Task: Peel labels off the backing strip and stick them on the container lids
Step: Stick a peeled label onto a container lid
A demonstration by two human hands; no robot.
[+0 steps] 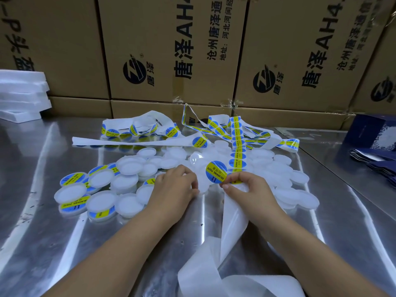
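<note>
Lids (130,168) lie in a white heap on the shiny worktop (42,232). At the near edge of the heap, the right hand (250,191) pinches the backing strip (233,221) in a tight grip. A round blue and yellow label (216,171) sticks up from the strip, half peeled. Also at the near edge, the left hand (175,187) curls its grip on one lid (203,186). More label strips (237,138) lie behind the heap.

Left hand (177,186) and right hand (248,187) close together, fingers (190,177) curled inward

lids (129,168) on table (42,243) | label strips (236,136) behind | boxes (160,50) rearmost | foam (21,93) rear-left
</note>
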